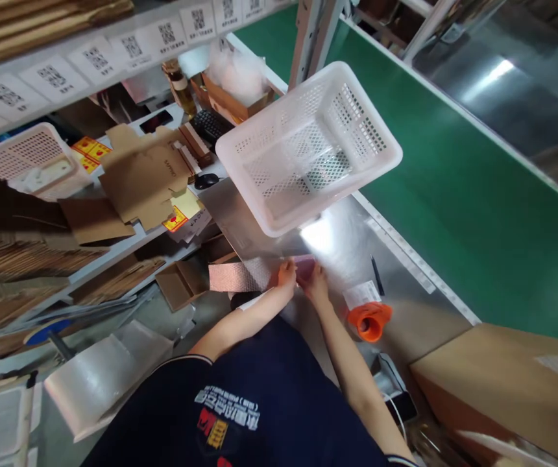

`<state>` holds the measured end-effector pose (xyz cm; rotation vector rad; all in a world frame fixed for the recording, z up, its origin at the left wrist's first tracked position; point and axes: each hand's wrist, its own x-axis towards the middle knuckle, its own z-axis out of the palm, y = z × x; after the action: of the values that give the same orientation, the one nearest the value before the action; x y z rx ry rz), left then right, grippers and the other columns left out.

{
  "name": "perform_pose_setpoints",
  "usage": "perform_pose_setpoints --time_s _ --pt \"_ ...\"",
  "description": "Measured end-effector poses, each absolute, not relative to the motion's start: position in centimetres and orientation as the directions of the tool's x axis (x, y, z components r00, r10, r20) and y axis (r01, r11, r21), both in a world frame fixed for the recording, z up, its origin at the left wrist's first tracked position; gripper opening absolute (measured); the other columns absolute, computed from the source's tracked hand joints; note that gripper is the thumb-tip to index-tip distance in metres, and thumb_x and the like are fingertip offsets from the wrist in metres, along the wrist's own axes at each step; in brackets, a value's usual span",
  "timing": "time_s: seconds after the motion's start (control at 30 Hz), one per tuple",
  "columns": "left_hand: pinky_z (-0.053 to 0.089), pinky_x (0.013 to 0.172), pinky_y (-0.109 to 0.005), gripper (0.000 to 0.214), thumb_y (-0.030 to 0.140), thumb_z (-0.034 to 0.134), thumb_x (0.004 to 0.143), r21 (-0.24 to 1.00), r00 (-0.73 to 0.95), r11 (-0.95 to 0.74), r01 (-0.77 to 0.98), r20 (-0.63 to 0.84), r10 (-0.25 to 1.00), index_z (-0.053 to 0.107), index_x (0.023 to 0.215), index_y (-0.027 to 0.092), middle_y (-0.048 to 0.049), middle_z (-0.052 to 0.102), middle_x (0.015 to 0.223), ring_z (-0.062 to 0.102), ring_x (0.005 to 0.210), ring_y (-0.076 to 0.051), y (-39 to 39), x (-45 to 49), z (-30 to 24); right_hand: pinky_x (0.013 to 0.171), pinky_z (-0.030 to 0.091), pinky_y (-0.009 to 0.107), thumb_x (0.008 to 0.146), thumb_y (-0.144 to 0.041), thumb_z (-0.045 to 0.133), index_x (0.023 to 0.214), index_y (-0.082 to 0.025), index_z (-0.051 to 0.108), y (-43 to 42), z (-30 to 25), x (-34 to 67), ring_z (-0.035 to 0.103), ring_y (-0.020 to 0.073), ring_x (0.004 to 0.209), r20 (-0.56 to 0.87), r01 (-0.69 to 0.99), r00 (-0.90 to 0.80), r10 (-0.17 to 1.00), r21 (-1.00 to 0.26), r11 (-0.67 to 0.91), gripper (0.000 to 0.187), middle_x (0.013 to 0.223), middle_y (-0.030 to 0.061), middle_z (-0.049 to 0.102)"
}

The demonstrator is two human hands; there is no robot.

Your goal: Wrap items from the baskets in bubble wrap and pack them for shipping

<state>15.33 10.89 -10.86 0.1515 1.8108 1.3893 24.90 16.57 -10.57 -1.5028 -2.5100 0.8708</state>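
My left hand (287,275) is closed at the near end of a strip of bubble wrap (234,277), its fingers pinched together. The strip runs off to the left, past the edge of the metal table. Close beside it, my right hand (315,287) grips a small purple-pink flat piece (304,264), which lies between the two hands at the strip's right end. Whether that piece is inside the wrap or on top of it, I cannot tell. Just beyond the hands stands a white perforated basket (279,217) with something clear and shiny inside.
An orange tape dispenser (370,322), a white label (361,295) and a black pen (377,275) lie to the right. A green conveyor belt (444,214) runs along the far right. Flattened cardboard (137,175) and a mouse (207,181) are at left; a large carton (507,383) stands lower right.
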Motion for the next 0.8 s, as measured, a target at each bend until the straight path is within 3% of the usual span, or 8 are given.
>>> perform_pose_setpoints --time_s 0.1,0.23,0.33,0.4,0.53,0.67,0.8 --pt "0.055 0.103 -0.045 0.03 0.017 0.06 0.09 0.854 -0.624 0.5 -0.145 -0.471 0.624 0.071 0.118 0.012 -0.0168 0.076 0.119 0.071 0.115 -0.03 9.6 14.1 -9.8 0.1 0.047 0.045 0.08 -0.044 0.079 0.149 -0.002 0.041 18.9 -10.0 25.4 0.06 0.0382 0.119 -0.221 0.829 -0.473 0.853 -0.438 0.346 0.088 0.131 0.0275 0.062" --pt "0.029 0.13 -0.052 0.05 0.013 0.07 0.083 0.834 -0.44 0.451 0.318 -0.291 0.849 0.07 0.133 0.021 -0.0115 0.061 0.153 0.044 0.152 -0.033 5.7 11.6 -8.5 0.096 0.047 0.038 0.079 -0.038 0.084 0.142 0.001 0.049 24.5 -8.7 26.9 0.061 0.0354 0.115 -0.21 0.886 -0.404 0.89 -0.332 0.324 0.082 0.125 0.026 0.064" --pt "0.024 0.131 -0.057 0.058 0.017 0.066 0.089 0.588 -0.187 0.297 0.753 -0.242 0.952 0.06 0.147 0.02 -0.0122 0.046 0.166 0.032 0.16 -0.033 2.8 10.1 -8.9 0.094 0.044 0.038 0.09 -0.052 0.074 0.141 0.003 0.049 28.0 -7.5 27.8 0.059 0.034 0.115 -0.111 0.916 -0.36 0.926 -0.23 0.328 0.079 0.125 0.0266 0.063" --pt "0.029 0.129 -0.057 0.06 0.022 0.058 0.096 0.368 -0.089 0.183 0.911 -0.257 0.962 0.052 0.155 0.018 -0.0147 0.04 0.169 0.031 0.16 -0.033 1.4 9.7 -9.8 0.093 0.042 0.038 0.097 -0.06 0.064 0.143 0.004 0.048 29.1 -7.0 27.9 0.058 0.0333 0.115 -0.035 0.922 -0.359 0.933 -0.166 0.349 0.081 0.125 0.0277 0.062" --pt "0.032 0.128 -0.055 0.062 0.024 0.051 0.099 0.263 -0.038 0.105 0.959 -0.246 0.968 0.044 0.16 0.015 -0.0159 0.036 0.171 0.029 0.161 -0.032 -0.2 9.7 -11.5 0.096 0.041 0.043 0.102 -0.046 0.058 0.148 0.001 0.047 27.3 -7.5 27.3 0.055 0.035 0.119 0.067 0.918 -0.368 0.927 -0.134 0.374 0.067 0.132 0.0299 0.06" --pt "0.031 0.128 -0.057 0.068 0.019 0.052 0.095 0.28 -0.002 0.075 0.957 -0.253 0.968 0.04 0.162 0.014 -0.0164 0.032 0.172 0.027 0.162 -0.032 -0.5 9.5 -11.5 0.106 0.042 0.051 0.096 -0.031 0.062 0.156 -0.007 0.046 22.4 -9.0 26.3 0.049 0.0394 0.132 0.138 0.878 -0.426 0.894 -0.174 0.446 0.066 0.151 0.0285 0.052" --pt "0.03 0.128 -0.057 0.073 0.016 0.055 0.09 0.333 0.024 0.08 0.939 -0.296 0.955 0.04 0.162 0.013 -0.0169 0.029 0.173 0.025 0.162 -0.033 -0.4 9.0 -10.8 0.108 0.043 0.052 0.099 -0.027 0.055 0.156 -0.012 0.048 17.3 -9.7 25.4 0.05 0.04 0.134 0.064 0.816 -0.514 0.856 -0.271 0.51 0.06 0.152 0.0229 0.054"
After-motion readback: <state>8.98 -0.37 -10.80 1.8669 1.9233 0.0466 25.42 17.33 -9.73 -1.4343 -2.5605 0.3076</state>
